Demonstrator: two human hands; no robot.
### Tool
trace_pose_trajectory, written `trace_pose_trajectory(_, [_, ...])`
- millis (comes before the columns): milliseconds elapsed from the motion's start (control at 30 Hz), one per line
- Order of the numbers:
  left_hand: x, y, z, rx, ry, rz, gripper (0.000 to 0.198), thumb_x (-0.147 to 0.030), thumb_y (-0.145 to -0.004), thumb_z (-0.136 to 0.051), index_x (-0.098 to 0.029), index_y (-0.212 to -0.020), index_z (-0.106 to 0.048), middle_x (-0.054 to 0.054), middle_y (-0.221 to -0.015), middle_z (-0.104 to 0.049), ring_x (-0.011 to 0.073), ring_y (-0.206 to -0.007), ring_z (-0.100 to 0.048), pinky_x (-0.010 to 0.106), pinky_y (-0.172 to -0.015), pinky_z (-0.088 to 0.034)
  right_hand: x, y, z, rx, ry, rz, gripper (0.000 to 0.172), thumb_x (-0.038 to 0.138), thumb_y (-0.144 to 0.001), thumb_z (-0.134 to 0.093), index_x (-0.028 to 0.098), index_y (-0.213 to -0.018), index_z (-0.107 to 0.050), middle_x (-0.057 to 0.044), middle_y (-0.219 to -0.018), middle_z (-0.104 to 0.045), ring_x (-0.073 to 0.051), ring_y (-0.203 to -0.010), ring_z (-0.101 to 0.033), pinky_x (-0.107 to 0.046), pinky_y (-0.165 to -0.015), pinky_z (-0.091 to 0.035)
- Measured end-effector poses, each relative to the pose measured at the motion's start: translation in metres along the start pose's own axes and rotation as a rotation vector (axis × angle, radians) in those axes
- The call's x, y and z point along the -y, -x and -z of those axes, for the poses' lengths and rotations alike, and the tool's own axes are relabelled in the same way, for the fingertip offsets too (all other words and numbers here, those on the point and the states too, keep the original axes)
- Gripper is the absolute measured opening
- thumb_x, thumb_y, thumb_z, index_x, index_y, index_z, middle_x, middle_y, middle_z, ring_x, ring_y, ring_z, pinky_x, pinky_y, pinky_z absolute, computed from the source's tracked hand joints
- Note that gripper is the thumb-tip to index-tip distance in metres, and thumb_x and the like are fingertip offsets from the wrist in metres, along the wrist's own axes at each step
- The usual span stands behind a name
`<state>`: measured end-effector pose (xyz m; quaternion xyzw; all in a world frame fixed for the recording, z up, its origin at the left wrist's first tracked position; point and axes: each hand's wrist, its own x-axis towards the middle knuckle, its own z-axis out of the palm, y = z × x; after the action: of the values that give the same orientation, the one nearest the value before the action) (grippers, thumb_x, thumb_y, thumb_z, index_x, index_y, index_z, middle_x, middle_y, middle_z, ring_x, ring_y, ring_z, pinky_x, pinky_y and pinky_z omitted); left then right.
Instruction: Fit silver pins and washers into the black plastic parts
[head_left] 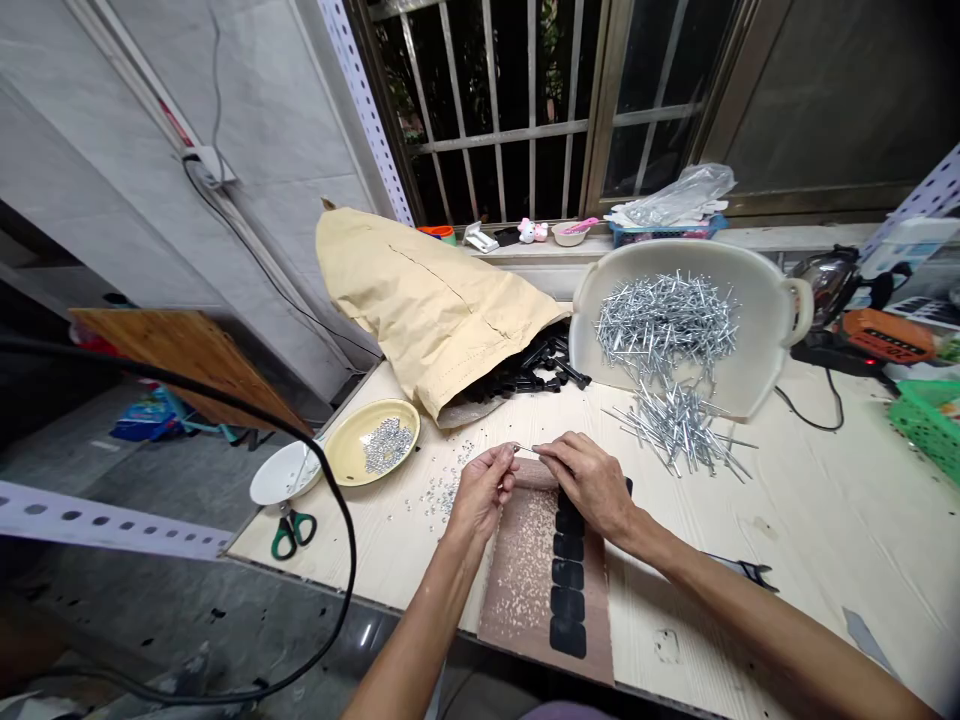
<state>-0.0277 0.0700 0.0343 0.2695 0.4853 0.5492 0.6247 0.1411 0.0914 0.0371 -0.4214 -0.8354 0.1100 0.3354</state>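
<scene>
Over the far end of a brown board (pixel 517 610), my two hands meet fingertip to fingertip. My right hand (pixel 589 482) pinches a thin silvery metal pin (pixel 528 449) that points left. My left hand (pixel 486 488) is closed, thumb and forefinger pinching a tiny metal piece at the pin's tip; its exact shape is too small to tell. Black square pads (pixel 568 605) lie in a row along the board, partly under my right hand. Loose small silvery pieces (pixel 441 495) are scattered left of my left hand. A pile of long metal pins (pixel 686 425) spills toward my right hand.
A white tub (pixel 765 345) lies tipped, full of pins. A paper sack (pixel 442 300) opens onto black plastic parts (pixel 536 370). At left are a yellow dish (pixel 341 445), a white dish (pixel 274 477) and green-handled scissors (pixel 292 530). Right: a wrench (pixel 750 570), a green basket (pixel 926 425).
</scene>
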Motion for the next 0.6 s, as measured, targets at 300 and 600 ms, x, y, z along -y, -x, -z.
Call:
trace_pose_trajectory(300, [0.007,0.012,-0.014,-0.052,-0.102,-0.107,0.040,-0.042,-0.063,-0.075,-0.012,-0.089,-0.067,-0.002,-0.064,-0.056,0.0014,-0.043,-0.039,0.014,-0.036,-0.024,0.007,0.015,0.021,0.027,0.154,0.019,0.025,0.029,-0.095,-0.041,0.025,-0.105,-0.063,-0.003,-0.090,-0.061,-0.015,-0.085,-0.055,-0.024,-0.066,-0.042])
trace_pose_trajectory(600, [0.011,0.017,-0.008,-0.040,-0.535,-0.360,0.031,-0.042,-0.076,-0.063,-0.014,-0.088,-0.071,0.000,-0.068,-0.061,0.0049,-0.045,-0.042,0.019,-0.044,-0.033,0.005,0.020,0.031,0.135,0.127,-0.030,0.029,0.035,-0.097,-0.036,0.027,-0.104,-0.063,-0.001,-0.090,-0.061,-0.011,-0.074,-0.057,-0.021,-0.057,-0.037])
